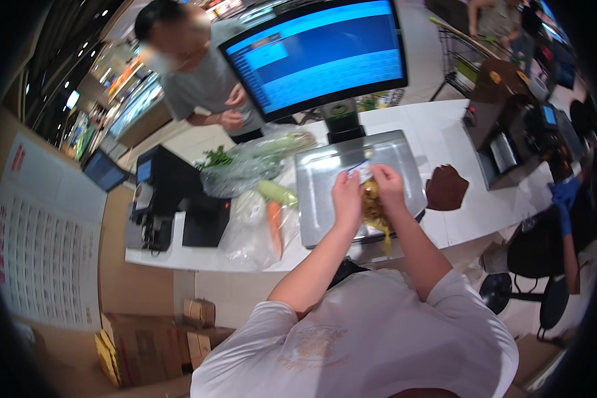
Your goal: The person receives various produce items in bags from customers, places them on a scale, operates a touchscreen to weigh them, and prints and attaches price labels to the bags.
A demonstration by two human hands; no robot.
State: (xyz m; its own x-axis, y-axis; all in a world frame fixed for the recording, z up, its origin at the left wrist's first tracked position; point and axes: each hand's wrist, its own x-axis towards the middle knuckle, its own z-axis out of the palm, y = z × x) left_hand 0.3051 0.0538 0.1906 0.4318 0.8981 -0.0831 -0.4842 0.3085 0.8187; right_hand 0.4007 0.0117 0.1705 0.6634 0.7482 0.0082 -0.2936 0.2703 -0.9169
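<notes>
Over the metal weighing platter (321, 211) of a counter scale, my left hand (347, 199) and my right hand (388, 186) pinch a white label (362, 171) from either side. It bears print too small to make out. A yellow mesh bag (373, 211) of small brownish produce hangs between my wrists, partly hidden by the hands. Just left of the platter, clear plastic bags hold a carrot (274, 224), a pale green vegetable (277, 193) and a round white vegetable (250, 206). Behind them lies another clear bag (239, 174) with leafy greens.
A monitor (323, 54) stands behind the scale. A brown cloth (447, 188) lies right of it, near a dark brown machine (502, 129). Black label printers (161, 184) occupy the left end. Across the counter stands a person (204, 74). Cardboard boxes (151, 343) sit below left.
</notes>
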